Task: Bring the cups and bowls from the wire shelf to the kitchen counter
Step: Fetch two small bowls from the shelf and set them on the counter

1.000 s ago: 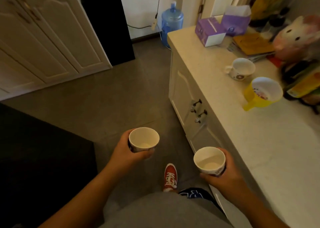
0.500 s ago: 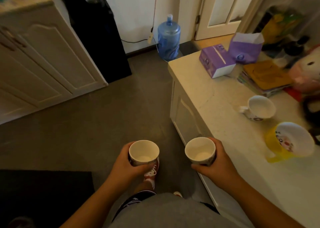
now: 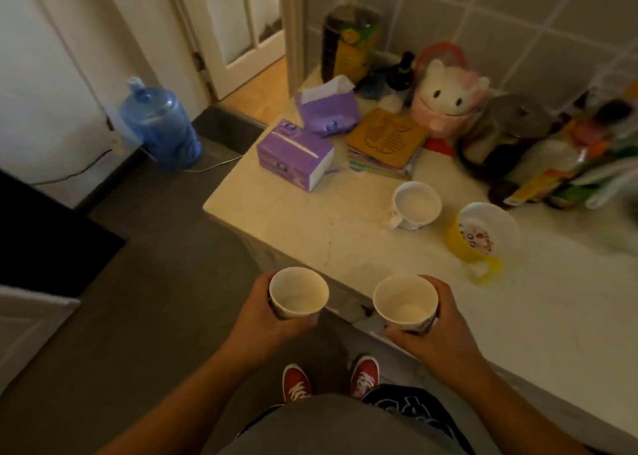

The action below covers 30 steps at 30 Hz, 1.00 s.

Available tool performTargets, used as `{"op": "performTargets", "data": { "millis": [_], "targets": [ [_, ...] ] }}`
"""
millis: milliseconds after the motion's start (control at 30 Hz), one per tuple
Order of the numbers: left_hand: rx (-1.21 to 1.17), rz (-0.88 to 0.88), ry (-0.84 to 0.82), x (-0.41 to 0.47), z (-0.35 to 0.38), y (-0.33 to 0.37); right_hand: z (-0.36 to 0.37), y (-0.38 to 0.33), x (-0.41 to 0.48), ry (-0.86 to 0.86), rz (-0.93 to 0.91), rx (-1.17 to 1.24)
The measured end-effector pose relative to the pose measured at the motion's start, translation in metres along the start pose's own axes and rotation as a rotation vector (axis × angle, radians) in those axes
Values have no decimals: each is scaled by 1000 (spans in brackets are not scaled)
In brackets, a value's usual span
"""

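Observation:
I hold two small white cups upright, both empty inside. My left hand (image 3: 257,311) grips the left cup (image 3: 298,294) over the floor, just short of the counter's corner. My right hand (image 3: 436,330) grips the right cup (image 3: 404,301) at the front edge of the cream kitchen counter (image 3: 310,227). On the counter stand a white mug (image 3: 416,204) with a handle and, to its right, a yellow mug (image 3: 483,230) with a white inside. The wire shelf is out of view.
Two purple tissue packs (image 3: 293,152), a brown mat on a stack of papers (image 3: 385,140), a pink plush toy (image 3: 447,99), a glass pot (image 3: 500,133) and bottles crowd the counter's back. A blue water jug (image 3: 162,126) stands on the grey floor near a white door.
I have turned right and stepped up to the counter, so it now lies straight ahead. Both cups stay in my hands, the right one now at the counter's edge.

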<state>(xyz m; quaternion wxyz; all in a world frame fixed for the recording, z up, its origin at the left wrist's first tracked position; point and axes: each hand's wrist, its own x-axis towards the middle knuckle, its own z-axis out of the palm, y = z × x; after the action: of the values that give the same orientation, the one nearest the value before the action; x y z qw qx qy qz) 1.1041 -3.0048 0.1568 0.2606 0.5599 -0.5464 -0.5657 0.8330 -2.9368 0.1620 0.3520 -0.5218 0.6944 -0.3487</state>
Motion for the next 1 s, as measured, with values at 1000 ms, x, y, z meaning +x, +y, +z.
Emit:
{"op": "performTargets", "data": {
  "millis": [1000],
  "targets": [
    [377,304,-242,118,121,19,-51,57,-5,387,297,3]
  ]
}}
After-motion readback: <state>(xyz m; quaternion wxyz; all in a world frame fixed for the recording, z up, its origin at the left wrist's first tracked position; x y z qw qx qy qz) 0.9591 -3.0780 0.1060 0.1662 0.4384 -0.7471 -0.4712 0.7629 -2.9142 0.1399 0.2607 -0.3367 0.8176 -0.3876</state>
